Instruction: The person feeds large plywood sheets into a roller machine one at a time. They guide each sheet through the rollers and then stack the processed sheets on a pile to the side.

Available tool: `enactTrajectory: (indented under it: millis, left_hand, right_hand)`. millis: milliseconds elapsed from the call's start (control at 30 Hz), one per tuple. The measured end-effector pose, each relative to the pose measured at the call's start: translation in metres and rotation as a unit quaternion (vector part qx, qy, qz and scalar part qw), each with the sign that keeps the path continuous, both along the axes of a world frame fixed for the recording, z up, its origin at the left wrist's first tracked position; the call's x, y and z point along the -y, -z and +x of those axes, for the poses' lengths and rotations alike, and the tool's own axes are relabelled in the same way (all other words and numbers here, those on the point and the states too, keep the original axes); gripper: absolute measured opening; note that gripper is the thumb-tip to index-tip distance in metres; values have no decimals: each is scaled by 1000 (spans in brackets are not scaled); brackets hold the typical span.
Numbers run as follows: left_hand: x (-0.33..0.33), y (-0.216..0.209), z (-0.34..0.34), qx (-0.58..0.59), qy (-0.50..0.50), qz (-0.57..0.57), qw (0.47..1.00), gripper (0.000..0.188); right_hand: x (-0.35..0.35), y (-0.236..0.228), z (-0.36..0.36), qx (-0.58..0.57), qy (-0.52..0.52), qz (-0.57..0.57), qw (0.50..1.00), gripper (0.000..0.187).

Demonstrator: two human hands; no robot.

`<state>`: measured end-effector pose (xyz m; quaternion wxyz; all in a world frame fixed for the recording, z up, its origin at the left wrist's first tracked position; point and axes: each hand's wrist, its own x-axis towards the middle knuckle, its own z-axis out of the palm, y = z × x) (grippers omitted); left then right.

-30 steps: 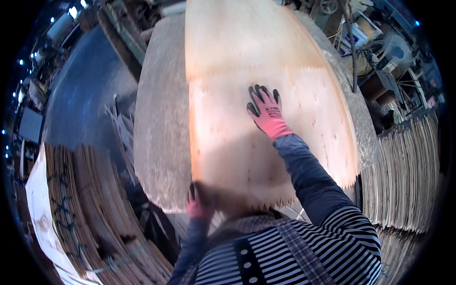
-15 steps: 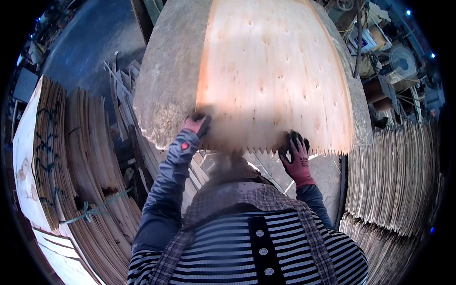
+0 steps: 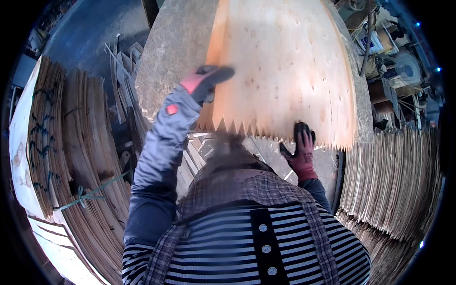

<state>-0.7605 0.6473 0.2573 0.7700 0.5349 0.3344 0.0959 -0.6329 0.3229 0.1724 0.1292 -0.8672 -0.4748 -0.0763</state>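
A thin, pale wood veneer sheet [image 3: 285, 71] with a jagged near edge lies on a worn grey board [image 3: 164, 61]. My left hand [image 3: 206, 83], in a pink and black glove, is closed at the sheet's left side, its dark fingers reaching over the wood. Motion blurs the fingertips a little. Beside them runs a darker orange strip, and the teeth of the near edge look larger there, as if raised. At the near right edge my right hand [image 3: 301, 149], in a matching glove, lies with fingers spread, fingertips on the sheet.
Tall bundles of veneer [image 3: 85, 142] stand at the left, tied with green cord [image 3: 90, 194]. Another veneer stack [image 3: 389, 180] rises at the right. Wood scraps [image 3: 124, 80] lie left of the board. A fan [image 3: 407, 67] and clutter sit at far right.
My left hand has moved up and away from the near left corner, along the sheet's left side. The orange strip there looks wider. My right hand has barely moved.
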Motion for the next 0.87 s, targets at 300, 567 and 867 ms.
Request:
enactTrajectory:
  millis: [300,567,867]
  left_hand:
    - [-61,53,-77,74,-71,296,950,34]
    - [44,163,-44,-199,-66,623,754,61]
    - [9,144,-50,-188,-41,312,931,62]
  right_hand:
    - [-33,-88,17,26,-48,71,996,44]
    - [-147,-60,150,77,-83,104,988,35]
    - [-287,2,255,110,59,48,991,49]
